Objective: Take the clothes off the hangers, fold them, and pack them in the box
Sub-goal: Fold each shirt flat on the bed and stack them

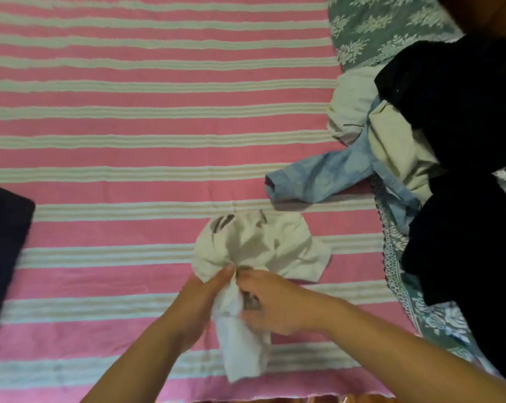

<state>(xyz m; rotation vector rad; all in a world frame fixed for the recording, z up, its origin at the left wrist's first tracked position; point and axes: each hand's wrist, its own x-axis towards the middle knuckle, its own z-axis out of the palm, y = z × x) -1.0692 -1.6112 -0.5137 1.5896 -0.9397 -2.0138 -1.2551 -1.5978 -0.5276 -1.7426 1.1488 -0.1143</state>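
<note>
A crumpled white garment (260, 245) with a dark print lies bunched on the pink and white striped bedspread (129, 126), near the front edge. My left hand (205, 292) grips its gathered middle from the left. My right hand (272, 301) grips the same bunch from the right, fingers curled into the cloth. A tail of the white fabric (243, 353) hangs below both hands. No hanger shows in the garment.
A heap of clothes sits at the right: a dark garment (464, 112), a cream piece (397, 146), a light blue shirt sleeve (318, 175). A green floral cloth (391, 24) lies beneath it. A dark flat object (4, 242) is at the left edge.
</note>
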